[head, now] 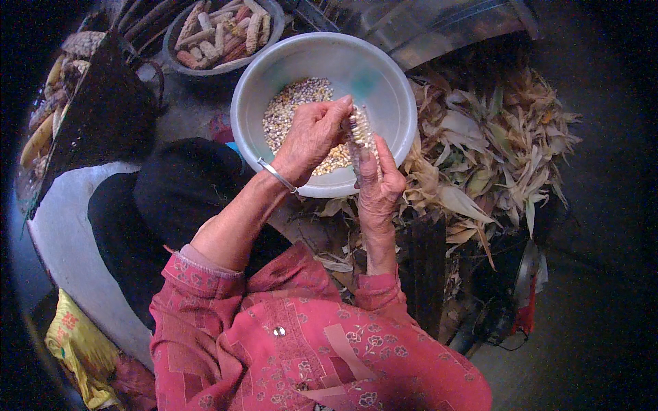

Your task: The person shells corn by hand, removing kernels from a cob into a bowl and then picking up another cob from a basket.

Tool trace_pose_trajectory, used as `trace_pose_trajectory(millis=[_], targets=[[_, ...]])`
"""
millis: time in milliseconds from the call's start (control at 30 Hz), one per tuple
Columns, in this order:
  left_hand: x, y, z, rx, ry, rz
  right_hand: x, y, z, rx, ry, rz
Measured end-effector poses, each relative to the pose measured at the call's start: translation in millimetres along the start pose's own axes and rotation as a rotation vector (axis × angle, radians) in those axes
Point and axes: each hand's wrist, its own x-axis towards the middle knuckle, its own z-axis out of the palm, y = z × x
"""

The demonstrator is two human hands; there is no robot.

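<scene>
A partly shelled ear of corn (361, 131), with pale and some dark kernels on it, is held over a large whitish plastic basin (406, 115). My right hand (380, 187) grips its lower part, thumb lying along the near side. At the upper end, my left hand (316, 136) closes on the ear with the thumb on top; its curled fingers are partly hidden. A silver-coloured bangle (277, 174) circles my left wrist. Loose corn kernels (303, 95), yellow, white and purplish, lie in the basin beneath both hands.
A smaller tub (172, 56) of bare corn cobs (221, 36) stands behind the basin. Dry corn husks (478, 149) are heaped at the right. On the left are a dark container (105, 118) with unshelled ears (46, 110) and a yellow bag (82, 349).
</scene>
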Motion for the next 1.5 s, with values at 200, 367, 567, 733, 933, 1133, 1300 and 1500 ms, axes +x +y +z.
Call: trace_pose_trajectory(millis=[200,367,567,733,933,1133,1300,1500], targets=[[-1,-9,-4,0.353,0.07,0.194,5,18,-1,-0.23,-0.003,-0.32],[5,-20,-13,0.664,0.079,0.406,0,-9,2,0.006,-0.097,0.064],[7,-19,0,0.15,0.08,0.068,-3,-4,11,0.188,0.0,0.162],[16,-20,1,-0.18,0.19,-0.278,-5,11,12,0.365,-0.026,0.365],[40,-64,-27,0.099,0.131,-0.33,-33,24,28,0.663,0.095,0.643],[56,-53,-9,-0.076,0.057,-0.174,-79,54,35,0.67,0.036,0.854],[53,-81,-12,0.696,0.113,0.078,-90,59,37,0.692,0.077,0.876],[23,-79,-3,0.423,0.018,-0.102,-56,44,23,0.844,0.066,0.68]])
